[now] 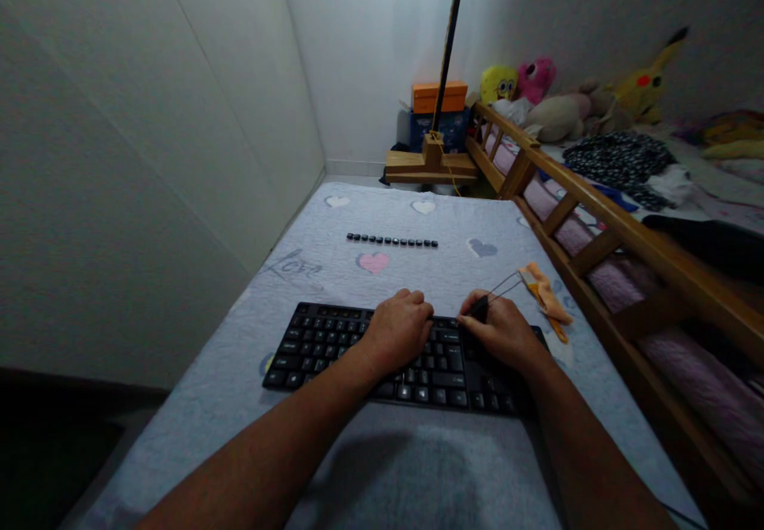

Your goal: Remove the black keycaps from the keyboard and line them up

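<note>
A black keyboard (pixel 322 347) lies on the cloth-covered surface in front of me. My left hand (pixel 399 327) rests over its upper middle, fingers curled at the back edge; what they hold, if anything, is hidden. Over the right part of the keyboard, my right hand (pixel 498 327) is closed round the black handle of a wire tool (pixel 479 307), its two thin prongs pointing up and right. Beyond the keyboard, several black keycaps (pixel 395 241) form a row. To the right lie a brush (pixel 546 307) and an orange cloth (pixel 555 301), near the tool's prongs.
A wooden bed rail (pixel 561 188) runs along the right side, with plush toys and clothes behind it. A wooden stand (pixel 433 165) with a dark pole is beyond the far edge, near an orange box (pixel 438 97). Pale cabinet doors (pixel 149 116) rise at left.
</note>
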`<state>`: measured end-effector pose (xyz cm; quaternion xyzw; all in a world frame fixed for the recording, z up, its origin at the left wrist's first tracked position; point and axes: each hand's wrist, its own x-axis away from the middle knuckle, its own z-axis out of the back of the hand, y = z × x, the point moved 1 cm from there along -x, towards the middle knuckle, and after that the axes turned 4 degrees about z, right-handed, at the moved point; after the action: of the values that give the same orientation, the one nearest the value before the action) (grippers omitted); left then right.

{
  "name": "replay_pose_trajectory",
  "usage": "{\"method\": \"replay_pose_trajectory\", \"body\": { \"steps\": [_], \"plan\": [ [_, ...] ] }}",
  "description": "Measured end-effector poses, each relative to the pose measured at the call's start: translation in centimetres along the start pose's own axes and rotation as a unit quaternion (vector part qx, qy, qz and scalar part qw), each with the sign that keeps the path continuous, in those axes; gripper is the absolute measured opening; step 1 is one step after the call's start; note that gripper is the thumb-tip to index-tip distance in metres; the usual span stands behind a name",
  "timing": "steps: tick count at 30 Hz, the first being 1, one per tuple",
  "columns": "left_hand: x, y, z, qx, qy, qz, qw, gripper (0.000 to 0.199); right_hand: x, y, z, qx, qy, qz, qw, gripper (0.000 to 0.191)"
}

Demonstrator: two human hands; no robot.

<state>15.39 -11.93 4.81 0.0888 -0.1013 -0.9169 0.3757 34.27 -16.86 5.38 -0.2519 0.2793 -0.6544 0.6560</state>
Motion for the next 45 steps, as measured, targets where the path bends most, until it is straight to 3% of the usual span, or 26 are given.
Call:
{"method": "replay_pose_trajectory", "body": {
  "steps": [10,20,35,45],
  "plan": [
    [0.0,0.0,0.1,0.005,-0.004,0.002,1.000,0.018,0.3,-0.4,-0.1,0.044,-0.008,0.054,0.998,0.005],
    [0.1,-0.1,0.0,0.005,0.000,-0.005,1.000,0.018,0.6,-1.0,-0.5,0.071,-0.001,0.057,0.996,0.005],
    [0.0,-0.2,0.0,0.013,-0.002,-0.003,1.000,0.018,-0.7,0.3,0.1,-0.007,-0.021,0.001,1.000,0.009],
    [0.1,0.4,-0.5,0.113,0.039,-0.022,0.993,0.023,0.4,-1.8,-0.2,-0.042,-0.006,0.042,0.998,0.008]
  ]
}}
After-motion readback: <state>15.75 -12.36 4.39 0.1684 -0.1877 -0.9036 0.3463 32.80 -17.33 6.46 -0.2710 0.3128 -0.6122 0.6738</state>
